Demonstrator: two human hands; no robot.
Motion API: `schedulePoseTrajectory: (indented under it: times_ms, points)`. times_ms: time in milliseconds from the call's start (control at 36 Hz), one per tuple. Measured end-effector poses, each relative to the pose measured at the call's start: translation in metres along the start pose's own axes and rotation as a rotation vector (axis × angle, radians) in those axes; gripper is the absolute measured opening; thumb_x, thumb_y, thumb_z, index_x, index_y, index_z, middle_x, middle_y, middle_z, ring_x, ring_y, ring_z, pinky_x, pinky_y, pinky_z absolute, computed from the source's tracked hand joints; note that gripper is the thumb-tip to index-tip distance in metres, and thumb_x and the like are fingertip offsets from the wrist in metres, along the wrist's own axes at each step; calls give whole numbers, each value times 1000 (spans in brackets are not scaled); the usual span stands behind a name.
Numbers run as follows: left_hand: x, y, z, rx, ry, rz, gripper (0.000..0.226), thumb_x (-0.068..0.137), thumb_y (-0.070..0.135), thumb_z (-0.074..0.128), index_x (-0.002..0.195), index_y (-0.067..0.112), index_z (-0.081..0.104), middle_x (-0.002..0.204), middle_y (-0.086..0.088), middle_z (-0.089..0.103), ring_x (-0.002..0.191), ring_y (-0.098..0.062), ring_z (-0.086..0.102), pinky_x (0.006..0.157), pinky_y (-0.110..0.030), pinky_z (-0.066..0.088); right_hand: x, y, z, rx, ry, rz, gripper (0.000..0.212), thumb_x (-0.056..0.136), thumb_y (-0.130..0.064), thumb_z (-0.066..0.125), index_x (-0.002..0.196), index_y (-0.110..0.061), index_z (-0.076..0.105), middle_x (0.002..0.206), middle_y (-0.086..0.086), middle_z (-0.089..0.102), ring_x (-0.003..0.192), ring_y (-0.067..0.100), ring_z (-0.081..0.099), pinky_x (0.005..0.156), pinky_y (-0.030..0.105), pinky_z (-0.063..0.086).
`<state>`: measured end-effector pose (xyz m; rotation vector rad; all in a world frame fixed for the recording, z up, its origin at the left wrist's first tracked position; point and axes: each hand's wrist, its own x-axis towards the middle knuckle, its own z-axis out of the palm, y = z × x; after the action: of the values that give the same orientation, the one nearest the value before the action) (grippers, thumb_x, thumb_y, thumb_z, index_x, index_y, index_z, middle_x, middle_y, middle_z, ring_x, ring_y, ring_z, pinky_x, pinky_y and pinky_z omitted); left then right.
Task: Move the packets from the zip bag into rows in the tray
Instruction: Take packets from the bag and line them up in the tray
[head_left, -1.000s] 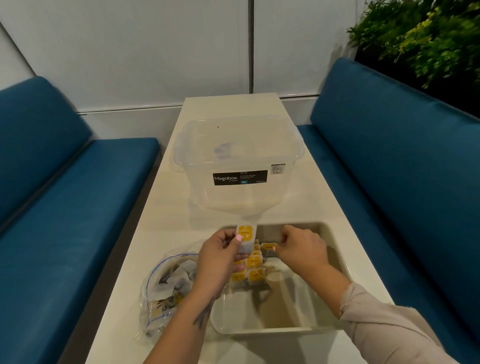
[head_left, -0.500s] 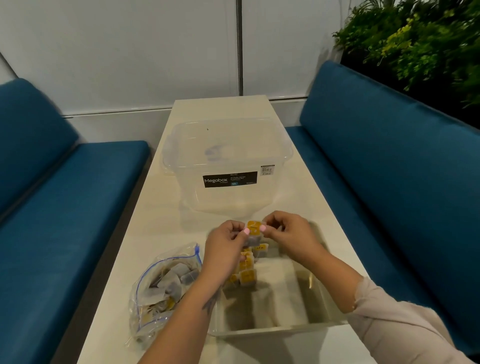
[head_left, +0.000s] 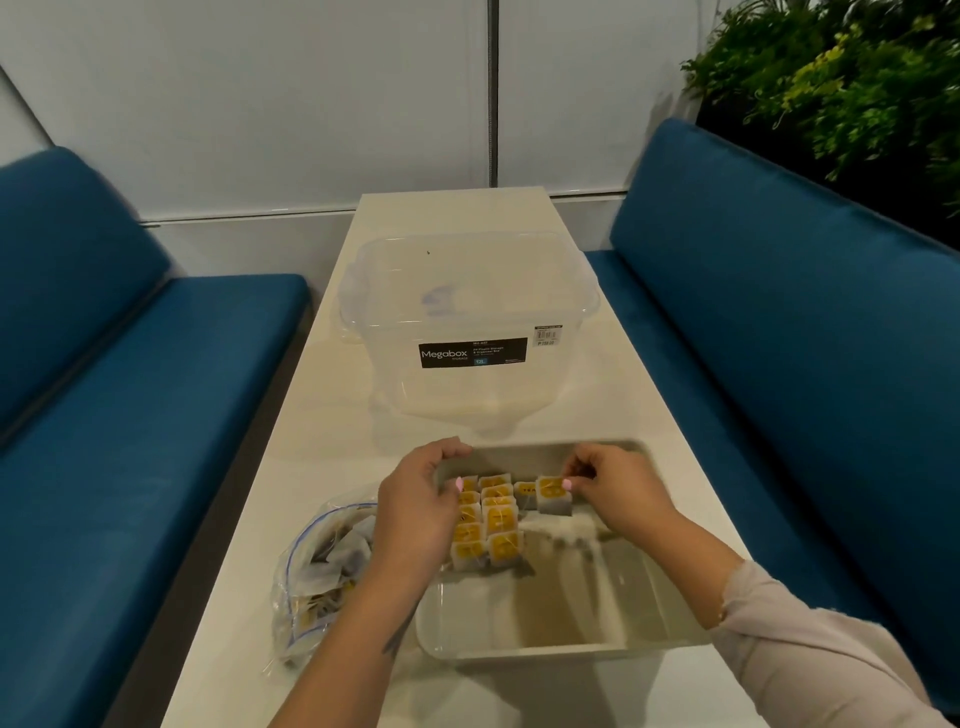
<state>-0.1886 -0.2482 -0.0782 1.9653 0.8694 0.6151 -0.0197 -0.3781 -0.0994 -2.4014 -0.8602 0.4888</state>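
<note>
Now right hand (head_left: 618, 488) fingers pinch a packet (head_left: 554, 494) over the tray (head_left: 561, 649); left hand (head_left: 421, 512) fingers curl on the rows (head_left: 491, 519).

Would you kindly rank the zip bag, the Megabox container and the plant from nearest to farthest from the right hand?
1. Zip bag, on the table left of the right hand.
2. Megabox container, ahead on the table.
3. Plant, far right, behind the seat.

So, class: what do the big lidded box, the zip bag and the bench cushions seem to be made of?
Big lidded storage box: clear, glossy hard plastic; the table shows through. Crinkled zip bag: thin transparent plastic film, wrinkled. Blue bench cushions: matte woven fabric, probably; no sheen.
</note>
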Motion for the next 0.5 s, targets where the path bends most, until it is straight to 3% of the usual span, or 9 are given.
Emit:
schedulePoseTrajectory:
  times_ms: [111, 222, 333, 500]
  points:
    - [-4, -4, 1, 37, -29, 4, 34, 88, 1, 57, 106, 30, 64, 114, 17, 59, 104, 4, 48, 84, -2, 30, 1, -2, 11, -121, -33, 27, 10, 87, -28, 64, 79, -29, 58, 82, -8, 64, 81, 16, 60, 65, 27, 45]
    - [-6, -6, 2, 52, -38, 7, 35, 87, 1, 57, 103, 31, 63, 113, 16, 60, 102, 4, 48, 75, 6, 28, 4, -7, 23, -117, -38, 68, 8, 86, -28, 67, 81, -30, 61, 90, -6, 67, 86, 16, 61, 68, 26, 45]
    - [-6, -6, 2, 25, -39, -2, 36, 86, -1, 59, 99, 32, 64, 116, 15, 62, 105, 3, 51, 90, -10, 33, 7, -11, 29, -127, -18, 83, 6, 86, -28, 67, 82, -29, 62, 88, -5, 67, 85, 18, 61, 66, 25, 43]
    - [-7, -3, 0, 22, -41, -8, 36, 87, 0, 58, 98, 34, 63, 114, 17, 60, 105, 5, 49, 90, -10, 32, 12, -14, 35, -106, 42, 116, 6, 87, -28, 64, 82, -31, 62, 85, -6, 68, 84, 18, 62, 62, 25, 41]
